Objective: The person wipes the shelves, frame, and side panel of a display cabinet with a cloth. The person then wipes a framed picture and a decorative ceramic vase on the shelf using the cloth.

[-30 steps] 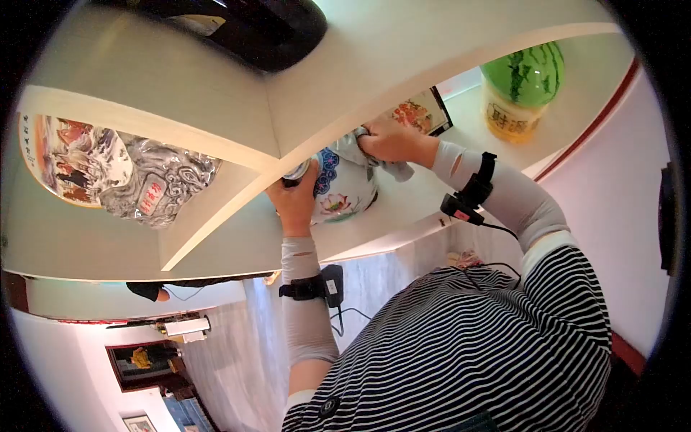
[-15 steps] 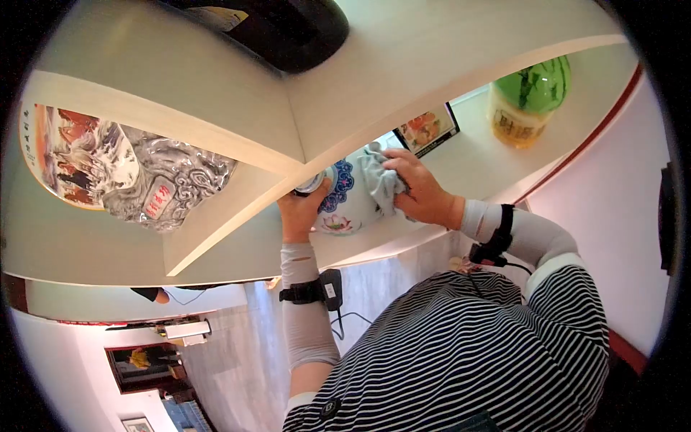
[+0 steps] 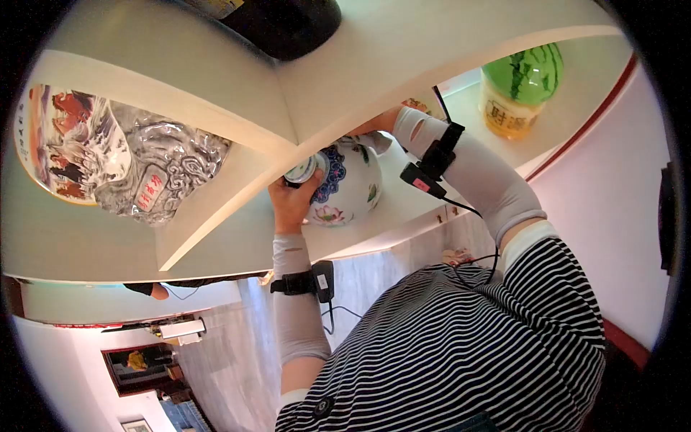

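A white round vase [image 3: 354, 186] with a blue patterned band and a pink flower lies tilted in the shelf compartment. My left hand [image 3: 291, 204] grips its neck beside the round top [image 3: 301, 170], thumb over the rim. My right hand [image 3: 378, 124] reaches to the vase's far side; the shelf board hides most of its fingers. Part of a grey cloth [image 3: 379, 142] shows beneath that hand, against the vase.
A green-topped jar [image 3: 520, 90] stands at the right of the shelf, near a partly hidden framed picture [image 3: 425, 107]. In the left compartment is a painted ornament [image 3: 155, 169]. A dark object [image 3: 288, 29] sits above. A slanting divider [image 3: 216, 209] separates the compartments.
My right hand has moved from the vase's near right side up and left to its far side, taking the cloth along. My left hand still holds the neck, and more of the round top shows.
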Action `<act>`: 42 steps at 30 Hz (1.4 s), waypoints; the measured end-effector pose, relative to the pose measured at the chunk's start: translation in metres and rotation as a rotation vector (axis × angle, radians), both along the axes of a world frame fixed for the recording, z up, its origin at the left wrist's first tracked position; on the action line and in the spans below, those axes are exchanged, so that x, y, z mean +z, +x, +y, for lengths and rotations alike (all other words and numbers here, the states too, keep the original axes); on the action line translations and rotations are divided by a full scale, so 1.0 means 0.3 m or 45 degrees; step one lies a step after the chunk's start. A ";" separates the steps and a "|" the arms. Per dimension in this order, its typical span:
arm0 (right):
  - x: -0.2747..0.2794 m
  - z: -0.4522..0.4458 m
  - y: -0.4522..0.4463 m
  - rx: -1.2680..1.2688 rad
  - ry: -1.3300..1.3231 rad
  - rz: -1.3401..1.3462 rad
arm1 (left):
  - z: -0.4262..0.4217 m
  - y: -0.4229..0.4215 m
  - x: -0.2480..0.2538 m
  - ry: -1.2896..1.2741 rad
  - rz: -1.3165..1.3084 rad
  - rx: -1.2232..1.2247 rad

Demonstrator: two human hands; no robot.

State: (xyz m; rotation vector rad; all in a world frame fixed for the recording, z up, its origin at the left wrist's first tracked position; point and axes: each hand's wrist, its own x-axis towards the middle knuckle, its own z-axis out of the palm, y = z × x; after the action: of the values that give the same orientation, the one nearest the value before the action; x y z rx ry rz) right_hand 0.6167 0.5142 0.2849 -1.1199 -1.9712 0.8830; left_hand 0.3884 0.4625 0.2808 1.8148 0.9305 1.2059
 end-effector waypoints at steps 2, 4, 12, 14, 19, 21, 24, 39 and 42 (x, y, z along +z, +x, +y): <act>-0.030 0.002 0.022 0.011 0.024 -0.036 | 0.013 -0.012 -0.005 0.024 0.028 -0.002; -0.096 0.013 0.040 0.018 0.048 -0.073 | 0.028 -0.024 -0.019 0.048 0.056 -0.008; -0.397 -0.195 0.022 -0.395 0.246 0.349 | 0.068 -0.065 -0.045 0.006 0.120 -0.105; -0.371 -0.346 -0.016 -0.591 -0.150 0.531 | 0.064 -0.067 -0.040 -0.020 0.111 -0.131; -0.269 -0.563 -0.121 -0.647 0.257 0.360 | 0.057 -0.068 -0.022 -0.084 0.115 -0.144; -0.217 -0.564 -0.146 -0.663 0.581 0.214 | 0.054 -0.074 -0.023 -0.125 0.057 -0.214; -0.096 -0.519 -0.165 -0.496 0.838 -0.097 | 0.049 -0.080 -0.026 -0.190 -0.107 -0.304; -0.043 -0.339 -0.090 -0.349 0.710 -0.152 | 0.065 -0.067 -0.048 0.004 -0.054 -0.261; -0.093 -0.482 -0.143 -0.302 0.991 -0.260 | 0.073 -0.078 -0.058 -0.011 -0.030 -0.271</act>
State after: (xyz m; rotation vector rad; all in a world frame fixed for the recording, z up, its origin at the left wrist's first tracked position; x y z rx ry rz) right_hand 0.5738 0.3696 0.2569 -0.9530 -2.0016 -0.1461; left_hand 0.3649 0.4844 0.2633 1.8370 0.7080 1.0857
